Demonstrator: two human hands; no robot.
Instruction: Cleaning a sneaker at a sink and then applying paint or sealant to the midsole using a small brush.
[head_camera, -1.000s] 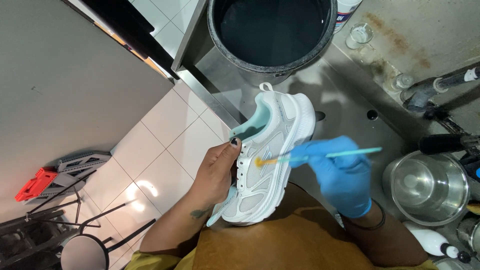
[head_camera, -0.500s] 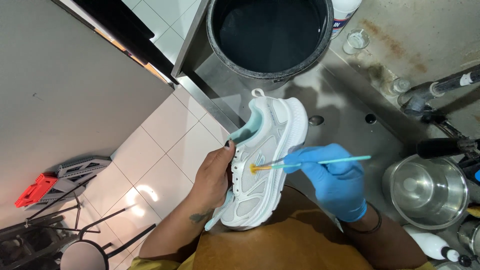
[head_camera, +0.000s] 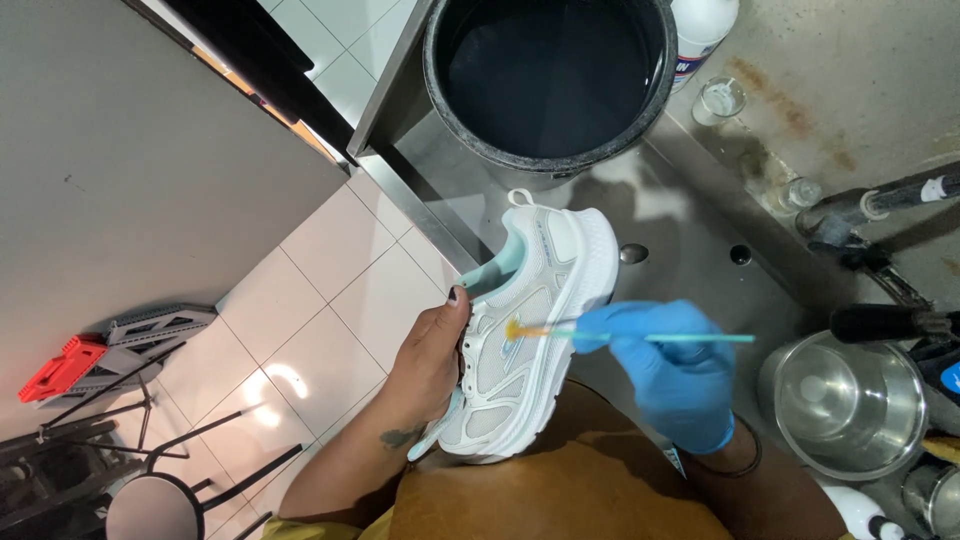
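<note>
A white sneaker (head_camera: 540, 300) with a pale teal lining is held above the steel counter, heel pointing away from me. My bare left hand (head_camera: 425, 365) grips it from the left side, thumb at the collar. My right hand (head_camera: 675, 375), in a blue glove, holds a thin teal brush (head_camera: 640, 337) whose yellowish bristles touch the shoe's side panel. A brown apron (head_camera: 570, 500) lies below the shoe.
A large black bucket (head_camera: 470, 110) of dark liquid stands on the steel counter (head_camera: 680, 230) behind the shoe. A steel bowl (head_camera: 850, 400) sits at the right, with a small glass (head_camera: 718, 100), a white bottle (head_camera: 705, 20) and tools nearby. White floor tiles, a stool (head_camera: 150, 505) and crates lie left.
The shoe and both hands have shifted slightly, and the brush tip has moved a little along the shoe's side panel. Both grips are unchanged.
</note>
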